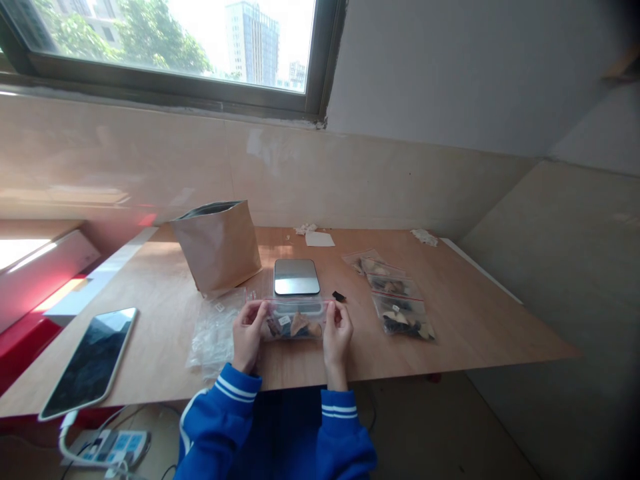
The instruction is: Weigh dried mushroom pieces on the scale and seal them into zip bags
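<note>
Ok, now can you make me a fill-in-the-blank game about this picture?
1. The left hand and the right hand share just ____ clear plastic bag.
2. The sleeves are ____ with white stripes.
3. The brown paper bag stands with its top ____.
4. The dark-screened device lies to the ____ of the paper bag.

Missing words: one; blue; open; left.

Looks like glossy clear plastic on the held bag [306, 327], matt brown paper on the upright pouch [220, 250], smooth, shiny metal on the square plate [296, 277], smooth wood on the tabletop [470, 320], matt cloth on the sleeves [227, 413].
</note>
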Motion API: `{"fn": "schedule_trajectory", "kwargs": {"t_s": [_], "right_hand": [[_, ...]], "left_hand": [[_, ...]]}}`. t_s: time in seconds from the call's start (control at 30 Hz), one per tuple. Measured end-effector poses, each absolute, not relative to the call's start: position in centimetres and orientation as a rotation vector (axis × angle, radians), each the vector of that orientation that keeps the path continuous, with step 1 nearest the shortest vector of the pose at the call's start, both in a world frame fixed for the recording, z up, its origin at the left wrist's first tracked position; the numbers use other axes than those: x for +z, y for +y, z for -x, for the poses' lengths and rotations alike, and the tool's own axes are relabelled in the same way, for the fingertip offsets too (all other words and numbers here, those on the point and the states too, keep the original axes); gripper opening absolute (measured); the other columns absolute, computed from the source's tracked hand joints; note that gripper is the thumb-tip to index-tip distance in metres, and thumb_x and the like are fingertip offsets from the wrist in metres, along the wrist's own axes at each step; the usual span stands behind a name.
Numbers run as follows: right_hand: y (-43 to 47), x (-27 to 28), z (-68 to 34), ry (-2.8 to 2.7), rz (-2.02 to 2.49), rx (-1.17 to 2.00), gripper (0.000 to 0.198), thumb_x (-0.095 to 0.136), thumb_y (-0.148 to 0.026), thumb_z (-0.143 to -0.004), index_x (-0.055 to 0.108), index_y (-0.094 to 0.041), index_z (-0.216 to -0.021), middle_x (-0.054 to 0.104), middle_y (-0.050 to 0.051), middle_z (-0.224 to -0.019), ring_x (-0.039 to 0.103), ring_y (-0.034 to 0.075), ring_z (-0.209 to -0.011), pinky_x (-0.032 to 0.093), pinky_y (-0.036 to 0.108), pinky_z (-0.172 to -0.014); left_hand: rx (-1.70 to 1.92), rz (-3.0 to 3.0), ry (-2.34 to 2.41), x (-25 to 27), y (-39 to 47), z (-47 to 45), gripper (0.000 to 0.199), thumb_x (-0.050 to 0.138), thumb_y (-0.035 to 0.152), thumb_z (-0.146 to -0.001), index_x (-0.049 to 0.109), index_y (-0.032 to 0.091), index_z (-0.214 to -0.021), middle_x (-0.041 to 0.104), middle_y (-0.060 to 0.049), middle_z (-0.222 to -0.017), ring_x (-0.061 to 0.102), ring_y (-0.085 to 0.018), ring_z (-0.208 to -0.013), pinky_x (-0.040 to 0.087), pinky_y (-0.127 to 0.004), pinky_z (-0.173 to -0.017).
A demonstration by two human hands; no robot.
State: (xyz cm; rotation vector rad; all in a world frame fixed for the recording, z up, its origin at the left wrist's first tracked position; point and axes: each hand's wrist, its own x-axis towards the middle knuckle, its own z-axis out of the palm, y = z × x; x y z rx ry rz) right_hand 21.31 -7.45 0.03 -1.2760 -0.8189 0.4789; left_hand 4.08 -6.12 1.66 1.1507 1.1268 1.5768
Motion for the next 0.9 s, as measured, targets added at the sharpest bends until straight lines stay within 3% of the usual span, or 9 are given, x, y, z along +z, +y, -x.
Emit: {"fn": "schedule_trajectory", "kwargs": {"t_s": [0.37,0.9], "right_hand": [[-7.5,0.1,-21.0,-0.818,1.199,0.717,0.037,0.063,-0.052,-0.079,0.063,-0.017,-0.088,0.068,0.006,-0.084,0.062,0.016,-0.07,0.047,0.024,-0.059],[-7.5,-0.2,-22.2,-0.82,1.224,0.708,0.037,0.065,-0.052,-0.078,0.066,-0.016,-0.087,0.069,0.005,-0.084,0.063,0.018,-0.077,0.049,0.028,-0.071]], "left_hand": [[1.524,-1.134,1.072,1.7,-6.2,-4.4,0.024,0.068,0.039,-0.081,0.065,0.016,-0.086,0.07,-0.005,-0.084,0.065,-0.017,-0.084,0.051,-0.028,-0.08],[1.51,-1.182,1.14,1.4,-6.1,-4.6,0.03,0.067,0.045,-0.079,0.064,0.016,-0.088,0.07,-0.006,-0.082,0.065,-0.017,-0.079,0.053,-0.028,-0.073]]}}
